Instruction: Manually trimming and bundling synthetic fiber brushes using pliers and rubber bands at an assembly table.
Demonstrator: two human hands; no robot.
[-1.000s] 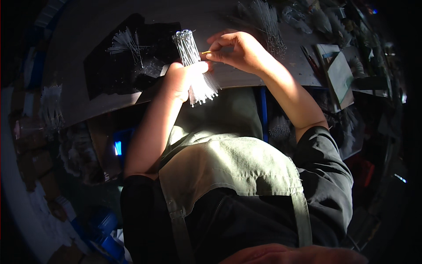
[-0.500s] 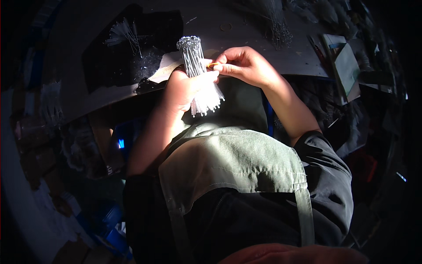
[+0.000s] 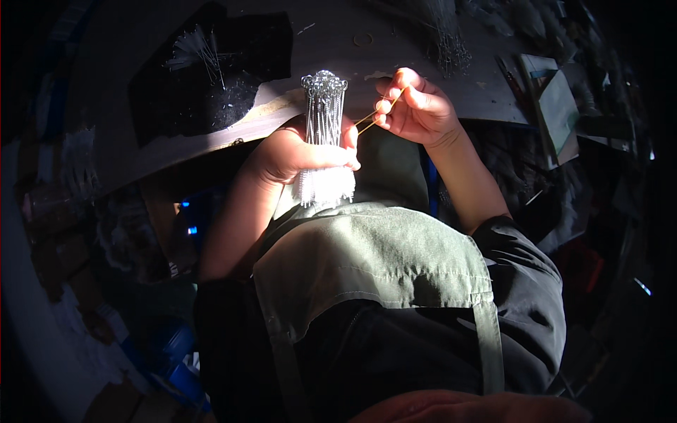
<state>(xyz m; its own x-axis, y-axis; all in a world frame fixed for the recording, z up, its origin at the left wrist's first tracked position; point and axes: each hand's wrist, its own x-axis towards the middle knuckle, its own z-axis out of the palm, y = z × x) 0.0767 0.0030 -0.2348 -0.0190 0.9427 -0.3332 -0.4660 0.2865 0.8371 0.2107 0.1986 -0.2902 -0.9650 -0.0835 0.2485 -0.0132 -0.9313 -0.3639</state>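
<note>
Left of centre in the frame's upper half, the left hand [image 3: 300, 155] is closed around a bundle of wire brushes [image 3: 324, 116]: shiny silver twisted stems, looped ends uppermost, glaring white bristles below. Right of it, the right hand [image 3: 422, 113] pinches a thin yellow rubber band [image 3: 366, 118], stretched in two strands toward the left.

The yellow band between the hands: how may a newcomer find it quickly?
Look beyond the green apron, where the left hand grips a bundle of wire brushes. From there, the yellow band runs to the right hand. Unlike the silvery wires beside it, it is yellow and stretched into two thin strands.
</note>
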